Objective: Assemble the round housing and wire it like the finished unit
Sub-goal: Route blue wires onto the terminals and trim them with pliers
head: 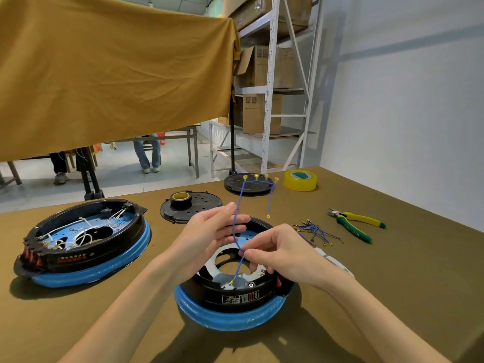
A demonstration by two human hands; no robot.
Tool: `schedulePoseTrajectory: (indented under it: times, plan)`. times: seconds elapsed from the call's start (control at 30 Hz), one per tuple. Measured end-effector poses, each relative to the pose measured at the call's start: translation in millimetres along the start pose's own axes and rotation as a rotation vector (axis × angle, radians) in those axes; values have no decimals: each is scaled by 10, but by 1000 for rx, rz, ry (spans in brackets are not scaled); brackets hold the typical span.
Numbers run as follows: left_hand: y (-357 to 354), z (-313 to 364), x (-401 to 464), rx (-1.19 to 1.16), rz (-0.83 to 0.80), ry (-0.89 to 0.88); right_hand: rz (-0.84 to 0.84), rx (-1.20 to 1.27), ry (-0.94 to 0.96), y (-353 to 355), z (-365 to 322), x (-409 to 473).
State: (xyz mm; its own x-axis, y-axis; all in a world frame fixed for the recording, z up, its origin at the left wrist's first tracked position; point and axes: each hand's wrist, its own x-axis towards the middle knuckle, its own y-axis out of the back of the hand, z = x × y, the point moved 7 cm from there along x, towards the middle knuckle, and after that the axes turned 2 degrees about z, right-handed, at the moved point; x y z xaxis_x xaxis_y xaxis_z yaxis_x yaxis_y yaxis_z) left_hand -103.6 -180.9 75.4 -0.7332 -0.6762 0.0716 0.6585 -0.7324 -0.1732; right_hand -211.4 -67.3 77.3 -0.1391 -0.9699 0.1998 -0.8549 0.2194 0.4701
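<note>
Round housing [235,297], black on its blue ring, sits on the table [392,297] right in front of us, with the finished unit [83,242] to its left showing white wires inside. We hold a blue wire harness [237,224] above the open housing: our left hand [209,237] has its fingers loosely curled round the upper strand, and our right hand [277,255] pinches the wire lower down between thumb and fingertips. One brass terminal hangs into the housing. Beyond lie two black cover plates [191,206], a yellow tape roll [301,180], loose blue wires [317,231] and green-yellow pliers [356,224].
</note>
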Motion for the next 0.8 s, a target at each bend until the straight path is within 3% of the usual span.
schedulePoseTrajectory:
  times: [0.2,0.33,0.4,0.47,0.63,0.8]
  plan:
    - [130,72,46,-54,90,-67,-7,-44,-21,9,-4,-13]
    - [187,180,18,30,103,-118,290,89,-128,314,107,-20]
    - [206,269,-7,148,113,-165,470,150,-186,442,165,-22]
    - [205,369,-39,284,123,-240,535,282,-239,456,192,20]
    - [123,500,-113,727,53,-476,408,784,-323,327,166,143]
    - [173,397,-96,1092,20,-516,415,804,-198,356,174,109]
